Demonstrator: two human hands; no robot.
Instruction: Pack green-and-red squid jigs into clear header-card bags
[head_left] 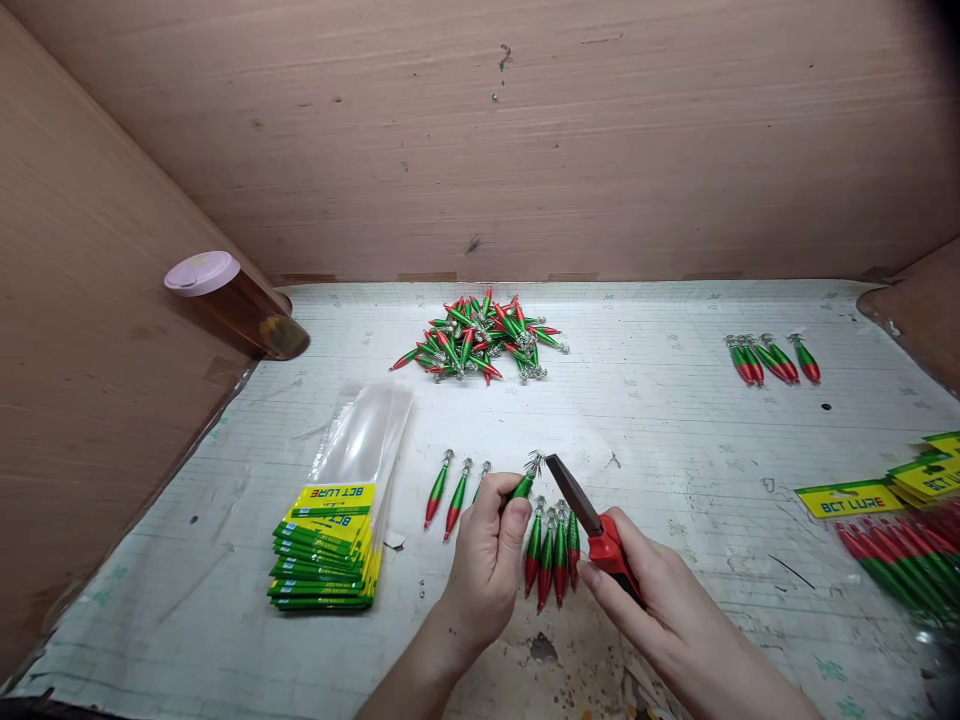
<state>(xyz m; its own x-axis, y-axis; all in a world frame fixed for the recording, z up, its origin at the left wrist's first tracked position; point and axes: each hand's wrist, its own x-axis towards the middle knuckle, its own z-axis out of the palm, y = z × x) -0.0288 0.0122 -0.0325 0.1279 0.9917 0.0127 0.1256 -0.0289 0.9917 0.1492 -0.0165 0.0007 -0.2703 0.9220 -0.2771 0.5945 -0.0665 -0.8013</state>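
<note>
My left hand (491, 560) pinches a green fishing lure (519, 490) whose hooked end points up and to the right. In my right hand (660, 600) are red-handled scissors (577, 493), their blades close beside the lure's hooks. Several green and red lures (553, 555) lie in a row on the table between my hands. Left of my left hand are more lures (455, 500), one partly hidden by it. A large pile of lures (476, 340) sits farther back on the paper-covered table (645, 400).
Clear bags with yellow and green labels (322, 560) are stacked at the left. A lidded bottle of brown liquid (236, 305) stands at the back left. Several loose lures (772, 360) lie back right, and packed lures (900, 560) at the right edge. Wooden walls surround the table.
</note>
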